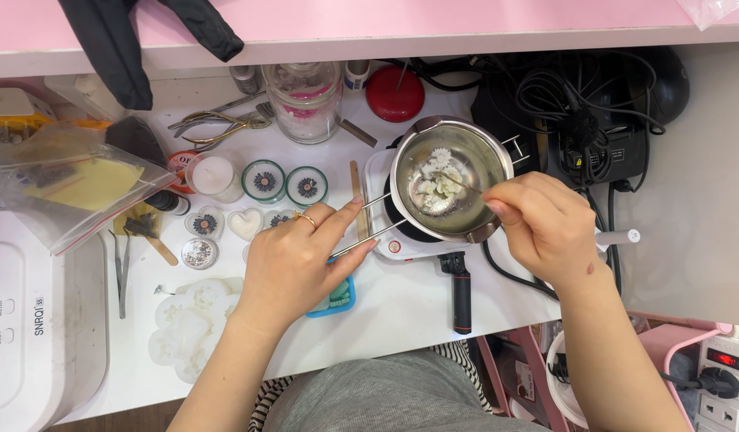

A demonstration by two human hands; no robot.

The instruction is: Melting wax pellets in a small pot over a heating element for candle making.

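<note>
my left hand (293,260) pinches the wire handle (368,228) of the steel melting pot (449,178) on the white hotplate (385,240); my right hand (541,224) grips a thin tool (457,182) in the white pieces (437,180) inside. a loose grip could tip the pot.

Glass jar (304,98), red lid (395,93), pliers (225,128), possibly (left) a white lamp (33,320).

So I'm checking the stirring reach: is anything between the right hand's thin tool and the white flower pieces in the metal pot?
Nothing visible blocks it. The right hand holds a thin tool that runs over the rim of the metal pot straight onto the white flower pieces. The left hand rests on the pot's wire handle, off to the side.
</note>
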